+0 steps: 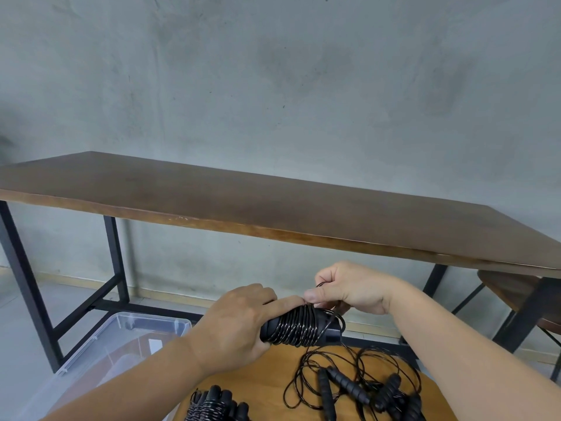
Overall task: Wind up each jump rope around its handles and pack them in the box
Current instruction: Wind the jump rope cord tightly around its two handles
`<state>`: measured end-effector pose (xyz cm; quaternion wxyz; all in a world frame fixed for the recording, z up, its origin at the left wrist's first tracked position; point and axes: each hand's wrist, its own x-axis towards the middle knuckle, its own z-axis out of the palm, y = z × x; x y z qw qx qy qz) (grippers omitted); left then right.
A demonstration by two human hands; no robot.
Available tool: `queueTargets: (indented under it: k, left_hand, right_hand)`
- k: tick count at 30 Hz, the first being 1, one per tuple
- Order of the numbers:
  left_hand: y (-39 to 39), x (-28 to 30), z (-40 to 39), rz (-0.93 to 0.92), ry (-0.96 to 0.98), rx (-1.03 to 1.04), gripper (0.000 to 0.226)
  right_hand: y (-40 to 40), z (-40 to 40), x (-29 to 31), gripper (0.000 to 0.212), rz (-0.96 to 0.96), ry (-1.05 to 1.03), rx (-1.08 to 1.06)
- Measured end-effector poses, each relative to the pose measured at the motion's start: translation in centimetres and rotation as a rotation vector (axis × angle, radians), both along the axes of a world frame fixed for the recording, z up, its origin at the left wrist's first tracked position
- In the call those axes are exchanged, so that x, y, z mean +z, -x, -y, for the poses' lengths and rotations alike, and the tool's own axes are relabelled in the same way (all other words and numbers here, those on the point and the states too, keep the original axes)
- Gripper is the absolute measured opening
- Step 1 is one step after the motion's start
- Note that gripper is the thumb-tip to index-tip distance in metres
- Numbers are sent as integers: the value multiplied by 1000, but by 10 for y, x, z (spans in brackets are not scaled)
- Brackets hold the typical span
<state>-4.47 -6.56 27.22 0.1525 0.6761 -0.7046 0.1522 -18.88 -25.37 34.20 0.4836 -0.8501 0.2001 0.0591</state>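
Fingers (315, 294) of the right hand (349, 287) pinch the thin, springy cord; the left hand (233, 326) grips the wound handles (299, 329) above the near surface (261, 375). Light, slippery: hold tension.

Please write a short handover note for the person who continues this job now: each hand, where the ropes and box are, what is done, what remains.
Left hand: grips the handles of the jump rope being wound.
Right hand: pinches its cord end at the coil.
Done: one wound bundle on the round table.
Left: finish this coil; wind the loose ropes on the table; pack all in the clear box at the left, on the floor.
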Motion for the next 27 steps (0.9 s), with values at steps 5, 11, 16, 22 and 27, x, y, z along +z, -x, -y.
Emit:
queueTargets:
  k: [5,11,16,22,27]
  left_hand:
    - [1,-7,3,26,15,-2,89]
    - [16,0,8,-3,-46,136,90]
    - [35,11,9,11,-312,285,96]
    - [47,23,26,-309,-562,339,94]
    - [41,24,31,-526,-647,329,87]
  right_hand:
    - [1,-9,-17,27,40,-45,-112]
    - [-6,-21,-34,40,130,-24,-295]
    - [-10,-18,-41,31,100,113,-368]
    - [-17,-30,-51,30,48,164,-346]
    - [-18,-30,-55,24,57,201,-377]
